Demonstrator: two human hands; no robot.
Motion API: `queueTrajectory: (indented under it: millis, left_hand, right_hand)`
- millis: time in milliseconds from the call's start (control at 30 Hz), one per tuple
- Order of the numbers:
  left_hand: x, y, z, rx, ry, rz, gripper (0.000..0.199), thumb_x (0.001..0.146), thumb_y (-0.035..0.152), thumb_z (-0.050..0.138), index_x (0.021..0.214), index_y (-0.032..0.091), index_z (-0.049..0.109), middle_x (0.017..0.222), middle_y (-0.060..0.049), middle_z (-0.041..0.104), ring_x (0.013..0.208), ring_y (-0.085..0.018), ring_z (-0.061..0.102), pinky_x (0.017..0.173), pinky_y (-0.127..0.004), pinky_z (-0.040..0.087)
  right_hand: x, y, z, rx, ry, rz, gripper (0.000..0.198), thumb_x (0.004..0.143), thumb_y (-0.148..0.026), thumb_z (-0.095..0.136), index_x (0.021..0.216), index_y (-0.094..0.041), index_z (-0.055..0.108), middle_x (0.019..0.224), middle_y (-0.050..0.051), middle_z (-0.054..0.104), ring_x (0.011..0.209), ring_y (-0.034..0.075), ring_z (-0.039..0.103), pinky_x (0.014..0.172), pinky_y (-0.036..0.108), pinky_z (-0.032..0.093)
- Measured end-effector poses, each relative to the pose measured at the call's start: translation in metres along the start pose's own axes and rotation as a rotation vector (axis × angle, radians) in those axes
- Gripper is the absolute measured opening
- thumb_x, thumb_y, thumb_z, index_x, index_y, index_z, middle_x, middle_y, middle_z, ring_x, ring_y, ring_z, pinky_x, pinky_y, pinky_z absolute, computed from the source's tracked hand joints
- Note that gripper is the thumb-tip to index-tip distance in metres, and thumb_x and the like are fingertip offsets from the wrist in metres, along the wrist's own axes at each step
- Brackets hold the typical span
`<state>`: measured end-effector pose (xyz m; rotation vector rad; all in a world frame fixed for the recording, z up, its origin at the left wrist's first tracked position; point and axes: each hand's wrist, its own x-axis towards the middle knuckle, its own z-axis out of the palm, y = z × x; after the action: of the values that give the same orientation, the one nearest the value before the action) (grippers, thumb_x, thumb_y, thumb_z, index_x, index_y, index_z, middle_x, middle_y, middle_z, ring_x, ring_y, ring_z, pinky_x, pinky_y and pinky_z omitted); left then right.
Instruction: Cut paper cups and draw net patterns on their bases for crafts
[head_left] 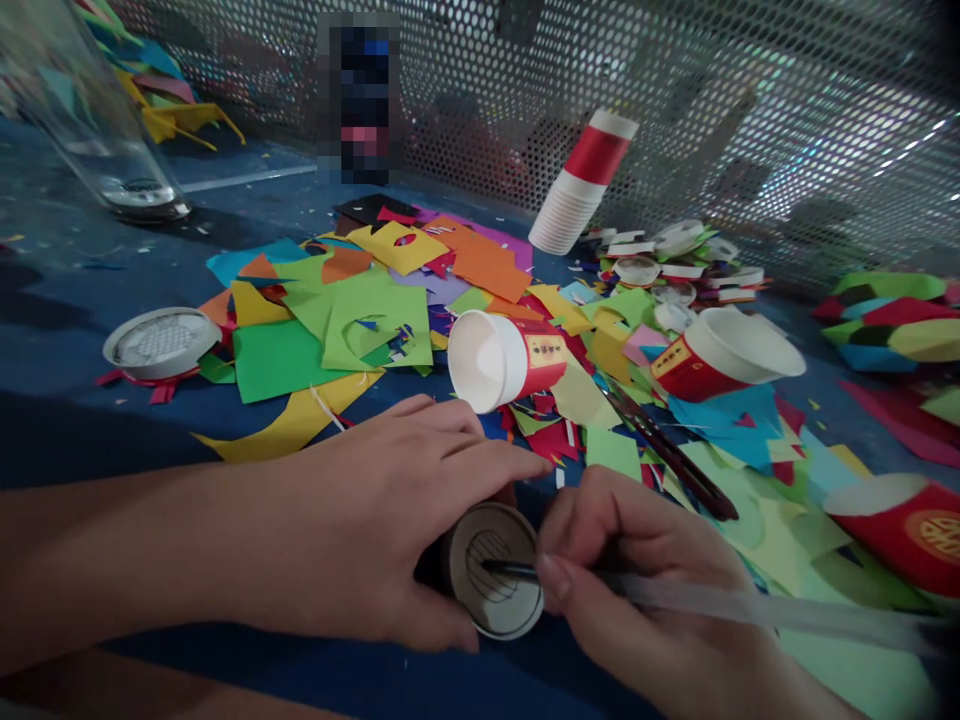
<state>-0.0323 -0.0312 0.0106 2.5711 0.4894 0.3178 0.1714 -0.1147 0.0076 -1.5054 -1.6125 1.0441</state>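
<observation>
My left hand (390,510) is closed around a paper cup (517,605), its round white bottom turned up toward me. A circle and a grid of dark lines are drawn on that bottom. In my right hand (637,570) is a pen (675,592) with a pale barrel, its dark tip touching the drawn grid. The cup's side is mostly hidden by my left hand. Just beyond my hands, a red and white paper cup (544,358) lies on its side among scraps.
Coloured paper scraps (382,320) cover the middle. A dark slim tool (675,450) lies right of them. A cup stack (581,185) stands behind, beside a pile of cut cup pieces (679,260). More cups (724,350) lie right. A glass (124,150) stands left; a perforated screen (480,90) closes the back.
</observation>
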Motion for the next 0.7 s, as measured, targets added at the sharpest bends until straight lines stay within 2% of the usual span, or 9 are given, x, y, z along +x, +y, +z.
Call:
queueTrajectory:
  millis: [67,200,300,500,600,700]
  left_hand:
    - [-0.001,-0.001,0.001,-0.005,0.002,0.006,0.081,0.071,0.042,0.087,0.139,0.017,0.050,0.118,-0.007,0.066,0.111,-0.028,0.060,0.101,-0.044,0.046]
    - [-0.002,-0.002,0.001,0.001,0.011,0.010,0.085,0.071,0.041,0.087,0.142,0.019,0.047,0.122,-0.006,0.066,0.116,-0.028,0.059,0.102,-0.044,0.045]
    - [-0.001,0.000,0.000,-0.001,0.007,-0.001,0.084,0.070,0.041,0.088,0.140,0.017,0.049,0.120,-0.008,0.067,0.114,-0.029,0.060,0.101,-0.045,0.046]
    - [0.000,0.004,-0.003,-0.019,-0.007,-0.010,0.081,0.067,0.039,0.091,0.135,0.016,0.053,0.119,-0.007,0.069,0.112,-0.029,0.062,0.099,-0.044,0.049]
    - [0.000,0.003,-0.003,-0.023,0.001,-0.019,0.084,0.066,0.041,0.091,0.136,0.016,0.053,0.119,-0.008,0.068,0.112,-0.029,0.062,0.102,-0.045,0.048]
    - [-0.001,0.003,-0.003,-0.019,-0.011,-0.028,0.084,0.065,0.041,0.091,0.136,0.016,0.053,0.119,-0.008,0.067,0.113,-0.029,0.062,0.104,-0.046,0.047]
  right_hand:
    - [-0.001,-0.002,0.001,0.022,-0.029,0.013,0.019,0.074,-0.017,0.064,0.064,-0.024,0.049,0.059,-0.001,0.064,0.050,0.012,0.053,0.047,0.022,0.039]
    - [-0.003,-0.005,0.003,0.029,0.008,0.067,0.019,0.070,-0.019,0.065,0.061,-0.023,0.049,0.057,-0.001,0.063,0.049,0.011,0.052,0.047,0.023,0.036]
    - [-0.002,-0.001,0.003,-0.013,-0.006,0.041,0.019,0.074,-0.020,0.064,0.063,-0.024,0.050,0.058,-0.001,0.062,0.050,0.012,0.051,0.047,0.023,0.037]
    - [0.000,0.005,-0.001,-0.036,0.067,0.011,0.020,0.083,-0.022,0.062,0.067,-0.025,0.050,0.061,-0.002,0.060,0.053,0.013,0.051,0.048,0.023,0.042]
    - [0.000,0.003,-0.002,0.033,0.101,0.007,0.022,0.081,-0.020,0.064,0.066,-0.025,0.049,0.060,-0.003,0.059,0.052,0.012,0.051,0.047,0.022,0.041]
    - [-0.002,-0.002,0.001,0.061,0.073,0.013,0.022,0.076,-0.019,0.064,0.063,-0.025,0.047,0.056,-0.004,0.057,0.049,0.011,0.049,0.046,0.023,0.037]
